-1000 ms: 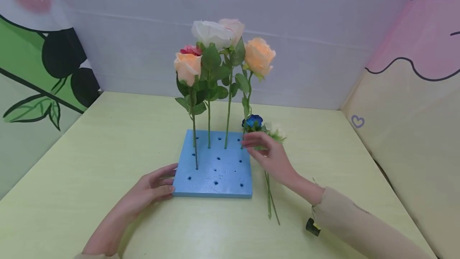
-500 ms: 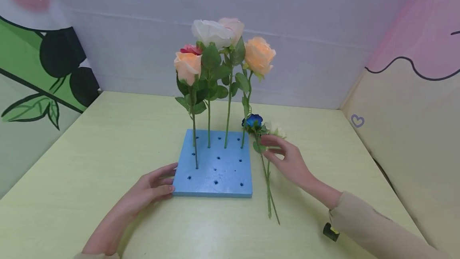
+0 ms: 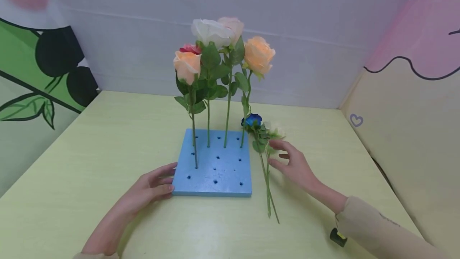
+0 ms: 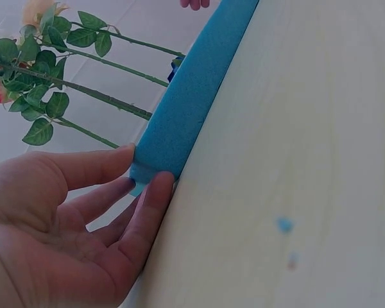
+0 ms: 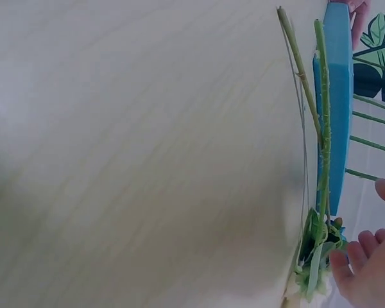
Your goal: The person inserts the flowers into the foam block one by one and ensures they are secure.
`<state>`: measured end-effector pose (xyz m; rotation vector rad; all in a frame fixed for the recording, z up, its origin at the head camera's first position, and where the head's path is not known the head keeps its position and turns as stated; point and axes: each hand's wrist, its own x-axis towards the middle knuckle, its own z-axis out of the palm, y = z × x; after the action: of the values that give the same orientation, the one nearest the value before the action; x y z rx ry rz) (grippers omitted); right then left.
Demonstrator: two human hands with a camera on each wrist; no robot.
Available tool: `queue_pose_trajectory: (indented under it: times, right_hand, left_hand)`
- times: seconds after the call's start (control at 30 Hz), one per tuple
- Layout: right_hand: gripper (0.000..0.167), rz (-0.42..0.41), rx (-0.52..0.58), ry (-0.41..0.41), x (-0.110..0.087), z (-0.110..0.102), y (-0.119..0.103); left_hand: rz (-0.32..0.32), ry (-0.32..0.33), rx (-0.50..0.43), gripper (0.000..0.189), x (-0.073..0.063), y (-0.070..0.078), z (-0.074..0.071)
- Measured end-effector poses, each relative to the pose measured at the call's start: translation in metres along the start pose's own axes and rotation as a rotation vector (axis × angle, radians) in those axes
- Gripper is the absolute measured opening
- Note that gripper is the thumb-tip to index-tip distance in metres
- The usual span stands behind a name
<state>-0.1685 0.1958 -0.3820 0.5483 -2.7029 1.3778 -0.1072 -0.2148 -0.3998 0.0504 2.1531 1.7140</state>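
A blue foam block [image 3: 230, 175] with rows of holes bears several upright artificial roses: peach [image 3: 187, 66], pink-red [image 3: 191, 48], white [image 3: 211, 32], pale pink [image 3: 233, 27] and orange-peach [image 3: 259, 56]. My left hand [image 3: 149, 189] holds the block's near left corner; in the left wrist view its fingers [image 4: 155, 199] lie round the block's edge. To the right of the block, a blue flower [image 3: 253, 120] and a whitish flower [image 3: 275, 128] lie on the table with crossed stems. My right hand [image 3: 292, 167] hovers right beside those stems, fingers apart and loosely bent, nothing between them.
The pale yellow table [image 3: 108, 139] runs back to a whitish curtain wall [image 3: 136, 51]. A painted panel [image 3: 32, 71] stands at the left and another [image 3: 413, 111] at the right. A small dark device [image 3: 338, 237] hangs beneath the right sleeve [image 3: 381, 227].
My right hand has left the orange-peach rose's stem and moved right to the lying flowers. The left hand has stayed at the block's corner.
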Motion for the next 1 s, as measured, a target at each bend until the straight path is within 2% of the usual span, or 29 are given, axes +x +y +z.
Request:
queue_pose_trajectory:
  times: [0.27, 0.6, 1.0]
  right_hand:
    - [0.062, 0.058, -0.065, -0.020, -0.005, 0.003, 0.010]
    - [0.073, 0.142, -0.154, -0.085, -0.007, 0.006, 0.014]
    - [0.071, 0.209, -0.267, -0.150, -0.001, 0.007, 0.017]
  left_hand:
    - [0.007, 0.001, 0.005, 0.070, -0.001, 0.000, -0.001]
    - [0.010, -0.003, -0.001, 0.070, -0.001, -0.001, -0.001]
    - [0.007, -0.010, 0.002, 0.069, -0.001, 0.001, -0.001]
